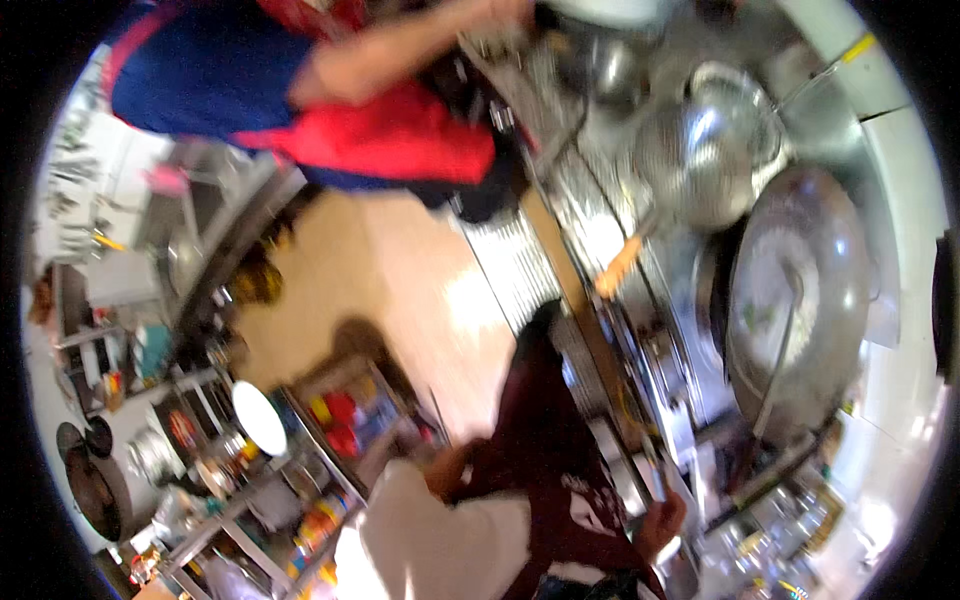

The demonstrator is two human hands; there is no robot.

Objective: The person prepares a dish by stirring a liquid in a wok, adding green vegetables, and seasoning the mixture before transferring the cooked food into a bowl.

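At the lower right, my right hand (664, 517) is beside the front edge of the steel cooking range (679, 431). Its fingers look curled near a thin pale strip, but blur hides whether they grip it. My left hand (457, 465) is blurred beside my dark maroon apron (540, 442), below a white sleeve; its fingers are not clear. To the right on the range sits a large wok (847, 225) with whitish contents and a bit of green. A long-handled ladle (776, 367) rests in it. Beyond lies a round metal strainer (697, 165) with a wooden handle (619, 270).
A co-worker in blue with a red apron (405, 135) stands at the top, one arm (390, 52) extended over the range. Left are a steel counter (232, 217), shelves (225, 536) and a bin of coloured packets (349, 416). Bottles and jars (772, 525) stand lower right.
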